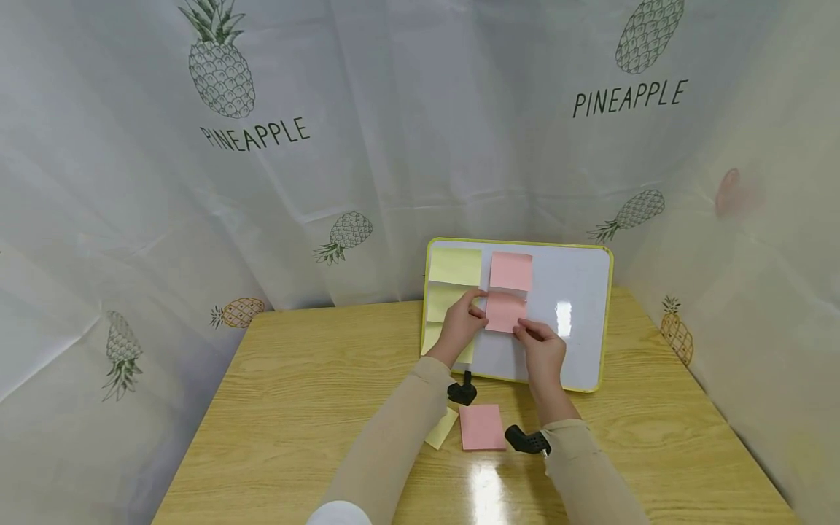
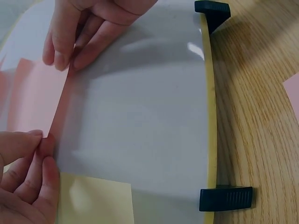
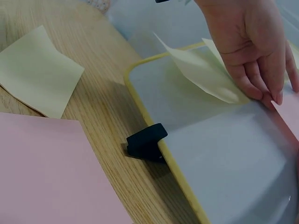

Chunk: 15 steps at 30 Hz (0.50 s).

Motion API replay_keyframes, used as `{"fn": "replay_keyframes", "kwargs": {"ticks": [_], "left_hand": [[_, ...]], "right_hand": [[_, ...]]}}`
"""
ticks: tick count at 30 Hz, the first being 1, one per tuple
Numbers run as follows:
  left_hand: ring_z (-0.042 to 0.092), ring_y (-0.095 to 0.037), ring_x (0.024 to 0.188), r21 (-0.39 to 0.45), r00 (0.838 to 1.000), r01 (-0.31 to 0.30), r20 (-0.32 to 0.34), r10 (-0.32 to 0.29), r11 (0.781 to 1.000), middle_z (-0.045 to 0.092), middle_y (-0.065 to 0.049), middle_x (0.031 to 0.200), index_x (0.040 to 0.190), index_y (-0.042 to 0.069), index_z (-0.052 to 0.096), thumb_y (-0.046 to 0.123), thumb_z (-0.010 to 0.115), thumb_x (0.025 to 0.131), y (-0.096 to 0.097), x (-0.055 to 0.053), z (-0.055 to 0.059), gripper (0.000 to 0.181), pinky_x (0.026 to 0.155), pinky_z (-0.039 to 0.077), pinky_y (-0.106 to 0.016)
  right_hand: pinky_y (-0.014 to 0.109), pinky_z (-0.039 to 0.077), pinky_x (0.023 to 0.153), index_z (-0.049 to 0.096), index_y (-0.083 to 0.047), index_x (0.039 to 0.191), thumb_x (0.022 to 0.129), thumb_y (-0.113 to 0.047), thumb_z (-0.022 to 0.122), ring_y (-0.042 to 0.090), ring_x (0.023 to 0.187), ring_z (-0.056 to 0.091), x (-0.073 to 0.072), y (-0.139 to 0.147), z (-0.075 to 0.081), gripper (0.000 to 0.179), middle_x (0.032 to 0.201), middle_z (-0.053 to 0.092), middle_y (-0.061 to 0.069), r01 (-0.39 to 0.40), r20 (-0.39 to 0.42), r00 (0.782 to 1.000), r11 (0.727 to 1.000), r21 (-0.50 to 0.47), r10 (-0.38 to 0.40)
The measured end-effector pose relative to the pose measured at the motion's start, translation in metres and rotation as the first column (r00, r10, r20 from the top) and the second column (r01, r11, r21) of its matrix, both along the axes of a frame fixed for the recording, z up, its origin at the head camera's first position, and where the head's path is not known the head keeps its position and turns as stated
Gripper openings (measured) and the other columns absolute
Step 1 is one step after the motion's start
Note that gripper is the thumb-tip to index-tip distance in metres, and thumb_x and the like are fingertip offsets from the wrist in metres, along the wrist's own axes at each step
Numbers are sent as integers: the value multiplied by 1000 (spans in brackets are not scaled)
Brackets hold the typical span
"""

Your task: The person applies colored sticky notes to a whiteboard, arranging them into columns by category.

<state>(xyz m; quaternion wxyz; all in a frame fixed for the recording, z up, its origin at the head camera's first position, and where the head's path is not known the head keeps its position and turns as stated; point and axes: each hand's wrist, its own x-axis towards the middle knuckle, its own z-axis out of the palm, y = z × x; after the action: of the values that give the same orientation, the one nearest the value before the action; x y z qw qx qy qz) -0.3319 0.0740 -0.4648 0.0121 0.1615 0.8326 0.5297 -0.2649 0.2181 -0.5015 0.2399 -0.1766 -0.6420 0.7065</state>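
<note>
A pink sticky note lies against a yellow-framed whiteboard, just below another pink sticky note. My left hand pinches its lower left corner between thumb and fingers, as the left wrist view shows. At the lower right corner, my right hand pinches the same note. The note's lower edge stands slightly off the board. Beside my left hand, a column of yellow sticky notes runs down the board's left side, partly covered by that hand.
On the wooden table in front of the board lie a pink sticky note pad and a yellow sticky note pad, the latter partly behind the left sleeve. Black feet prop the board's lower edge. A pineapple-print curtain hangs behind.
</note>
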Motion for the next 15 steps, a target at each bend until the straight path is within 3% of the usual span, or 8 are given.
{"fn": "replay_keyframes", "kwargs": {"ticks": [15], "left_hand": [[55,-11,63,-97,999,-27,-20,25,995,59,4,73,136,20,57,6,75,86,2,3,8,54,57,44,-25]], "right_hand": [[18,52,72,72,3,107,87,-7,74,7,77,67,2,-4,5,22,96,65,10,19,23,1000,1000,13,-19]]}}
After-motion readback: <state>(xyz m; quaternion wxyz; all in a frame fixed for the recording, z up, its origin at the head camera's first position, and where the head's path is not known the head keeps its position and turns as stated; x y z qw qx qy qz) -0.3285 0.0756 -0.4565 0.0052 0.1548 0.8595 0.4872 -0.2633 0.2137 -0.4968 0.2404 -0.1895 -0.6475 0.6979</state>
